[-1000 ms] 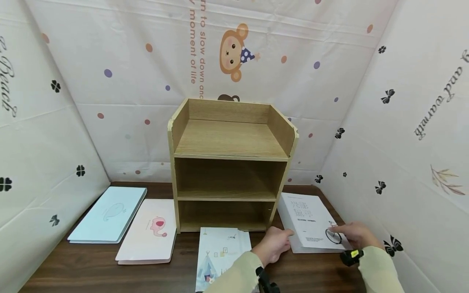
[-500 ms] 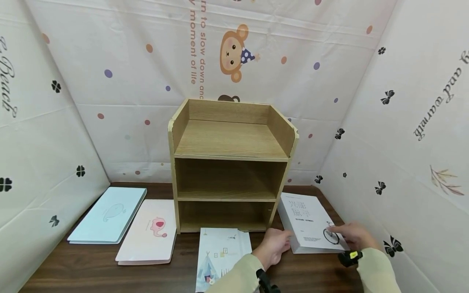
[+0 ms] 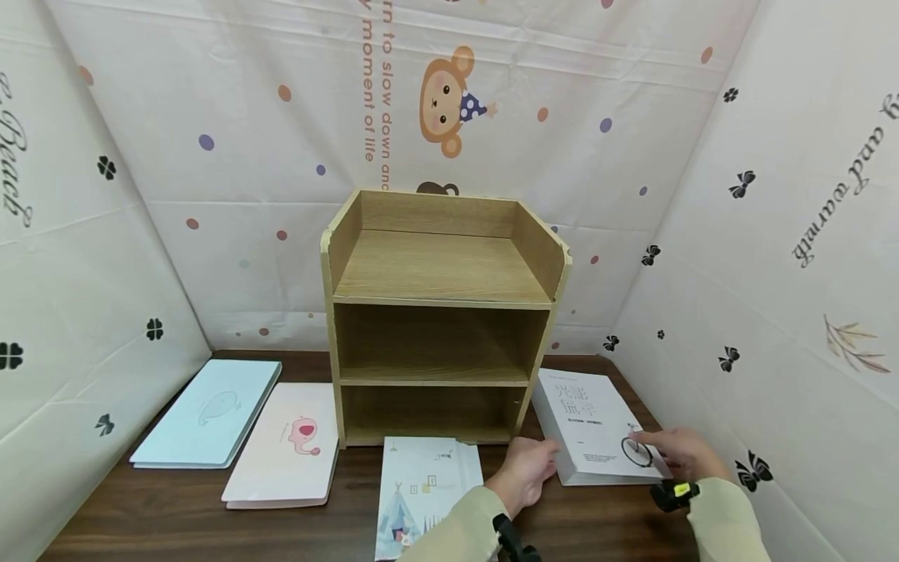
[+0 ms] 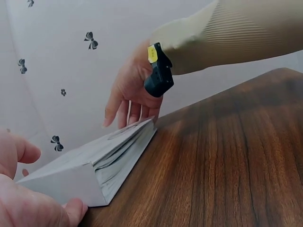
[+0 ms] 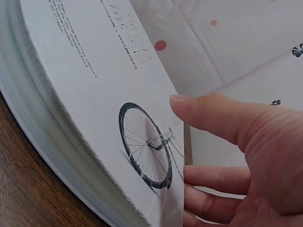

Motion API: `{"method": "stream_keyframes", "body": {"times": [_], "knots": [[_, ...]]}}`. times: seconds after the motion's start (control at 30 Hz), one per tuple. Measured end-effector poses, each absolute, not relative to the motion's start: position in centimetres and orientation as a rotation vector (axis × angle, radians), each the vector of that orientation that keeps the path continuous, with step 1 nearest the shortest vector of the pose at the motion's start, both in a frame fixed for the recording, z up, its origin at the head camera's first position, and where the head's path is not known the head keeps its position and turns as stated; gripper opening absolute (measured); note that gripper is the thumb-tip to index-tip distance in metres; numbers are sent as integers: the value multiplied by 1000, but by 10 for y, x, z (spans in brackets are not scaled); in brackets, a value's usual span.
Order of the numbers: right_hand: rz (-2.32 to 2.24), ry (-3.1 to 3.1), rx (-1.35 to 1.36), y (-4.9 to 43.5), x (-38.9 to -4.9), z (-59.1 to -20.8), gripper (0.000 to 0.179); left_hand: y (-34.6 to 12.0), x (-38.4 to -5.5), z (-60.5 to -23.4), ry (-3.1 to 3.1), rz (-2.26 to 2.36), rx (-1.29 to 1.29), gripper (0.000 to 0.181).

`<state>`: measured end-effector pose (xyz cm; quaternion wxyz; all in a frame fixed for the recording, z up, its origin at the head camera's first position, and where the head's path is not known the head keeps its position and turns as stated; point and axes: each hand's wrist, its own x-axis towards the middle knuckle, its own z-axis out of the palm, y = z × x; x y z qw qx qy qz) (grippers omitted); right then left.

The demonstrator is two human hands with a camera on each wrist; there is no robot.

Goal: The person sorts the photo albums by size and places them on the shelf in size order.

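Observation:
A thick white book with a bicycle drawing on its cover lies flat at the right of the wooden table. My left hand is at the book's spine; in the left wrist view one fingertip touches the spine's lower edge, and most of the fingers are outside the picture. At the opposite edge, my right hand grips the book, thumb on the cover's edge and fingers along the side. A white booklet with a tent picture lies partly behind my left forearm.
A wooden shelf stands at the back middle of the table. Left of it lie a light blue book with a whale outline and a white book with a pink elephant. Printed cloth walls enclose the table.
Both hands stay at the book almost unmoved. The right hand has shifted very slightly, and the book keeps its place.

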<state>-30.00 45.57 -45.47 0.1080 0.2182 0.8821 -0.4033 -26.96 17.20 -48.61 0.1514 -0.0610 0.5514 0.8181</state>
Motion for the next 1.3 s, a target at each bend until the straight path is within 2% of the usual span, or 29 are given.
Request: {"method": "stream_keyframes", "body": {"times": [0.23,0.47,0.7,0.93,1.13,1.3], "knots": [[-1185,2572,634,460,-301,-454,113,170,-272,-488,1593,2339,-178,41],[-1231,2548,594,466,-297,-448,63,172,-274,-486,1644,2309,-156,19],[-1468,2427,634,469,-294,-448,55,173,-277,-486,1668,2254,-117,17],[-1657,2306,586,468,-287,-450,63,175,-280,-485,1696,2210,-78,14],[-1750,2208,543,474,-282,-453,35,180,-283,-489,1681,2224,-50,11],[-1823,2090,498,477,-281,-458,26,181,-287,-493,1618,2250,-74,19]]}}
